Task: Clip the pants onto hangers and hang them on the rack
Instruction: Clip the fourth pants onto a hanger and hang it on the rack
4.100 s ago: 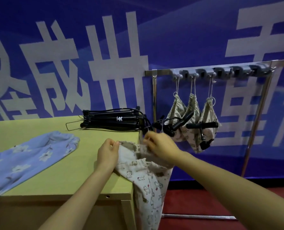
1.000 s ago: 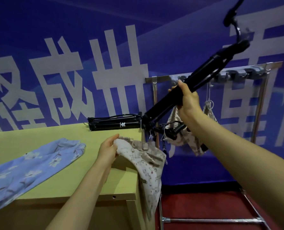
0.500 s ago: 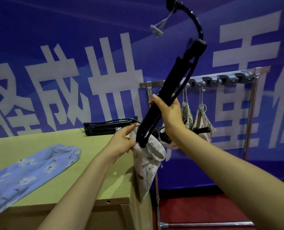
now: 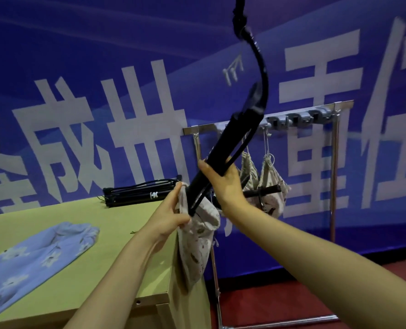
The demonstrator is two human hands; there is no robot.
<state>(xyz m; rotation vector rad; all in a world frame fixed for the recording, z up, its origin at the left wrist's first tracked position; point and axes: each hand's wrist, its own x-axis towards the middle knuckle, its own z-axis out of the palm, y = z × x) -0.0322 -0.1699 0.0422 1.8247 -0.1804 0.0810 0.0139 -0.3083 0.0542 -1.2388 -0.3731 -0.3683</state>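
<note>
pants (image 4: 198,236) in left hand (image 4: 171,217), below right hand (image 4: 223,184)

The black hanger (image 4: 233,138) is blurred, its hook cut by the top edge.

Both arms are bare. The left forearm (image 4: 116,269) enters from seven o'clock and the right forearm (image 4: 304,245) from four o'clock, uncovered from the edge of sight to the wrist. The left hand (image 4: 171,217) and right hand (image 4: 223,184) are likewise ungloved, plain skin throughout.
</note>
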